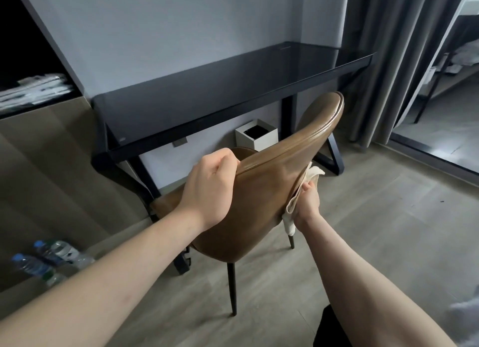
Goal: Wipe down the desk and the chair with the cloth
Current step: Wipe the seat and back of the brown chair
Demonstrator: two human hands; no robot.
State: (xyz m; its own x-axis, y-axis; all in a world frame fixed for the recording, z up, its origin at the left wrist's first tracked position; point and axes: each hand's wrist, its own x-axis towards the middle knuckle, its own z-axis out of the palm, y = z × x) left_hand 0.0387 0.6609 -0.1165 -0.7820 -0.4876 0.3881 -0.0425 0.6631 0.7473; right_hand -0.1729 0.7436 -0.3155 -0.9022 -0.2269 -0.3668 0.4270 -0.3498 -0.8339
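My left hand is clamped over the top edge of the brown chair, fingers hooked over the front of the backrest rim and the thumb side against its back, near the rim's left end. My right hand is closed on the cream cloth, pressing it against the right-hand edge of the backrest, low down where the curve runs toward the seat; one flap of the cloth sticks up past my fingers and another hangs below my wrist. The chair stands on the wooden floor just in front of the black desk, its seat partly tucked under the desk's front edge and its backrest leaning toward me. The desk's glossy top runs along the wall, its left end close to the cabinet and its right end beside the grey curtain. Under the desk, near its right leg, sits a white bin. Two water bottles lie on the low ledge at the cabinet's near edge, to the left of my forearm. To the right of the chair the floor is open as far as the dark door frame.
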